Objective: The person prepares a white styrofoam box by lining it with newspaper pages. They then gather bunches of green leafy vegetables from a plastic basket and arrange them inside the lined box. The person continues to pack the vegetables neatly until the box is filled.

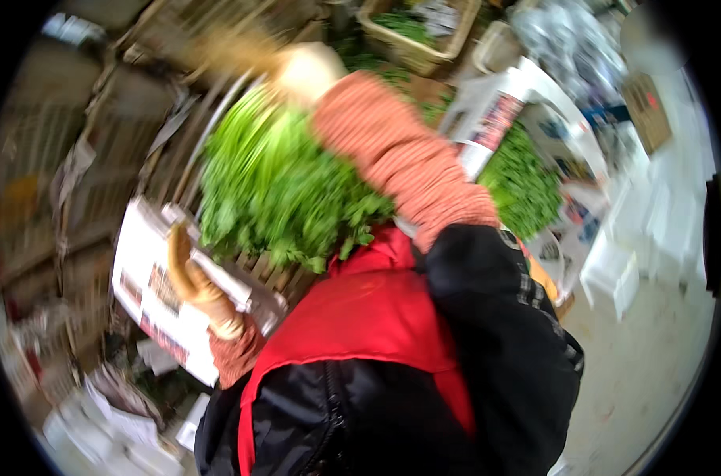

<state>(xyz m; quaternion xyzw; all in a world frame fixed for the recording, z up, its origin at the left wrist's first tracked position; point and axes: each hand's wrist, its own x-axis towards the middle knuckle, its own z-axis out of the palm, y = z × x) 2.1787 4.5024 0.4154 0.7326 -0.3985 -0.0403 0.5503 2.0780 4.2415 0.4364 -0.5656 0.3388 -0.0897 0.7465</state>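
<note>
A large bunch of leafy greens [277, 184], with long pale-green stems, lies in front of me on a slatted surface [271, 271]. My right hand [271, 62], gloved in cream and tan, is beyond the stem ends. Motion blurs its fingers, so I cannot tell whether they hold anything. On the left, my gloved left hand [196, 282] is over a white sheet with printed pictures [152, 291], its fingers pointing away from me. Whether it grips the sheet's folded edge or only rests there is unclear.
Beyond the greens stands a plastic basket [420, 56] containing leaves and paper. More greens [524, 184] lie to the right, near a white plastic bag [551, 89] and a white foam box [610, 273]. Crates [92, 131] line the left side. Clear plastic bags [568, 47] are heaped at far right.
</note>
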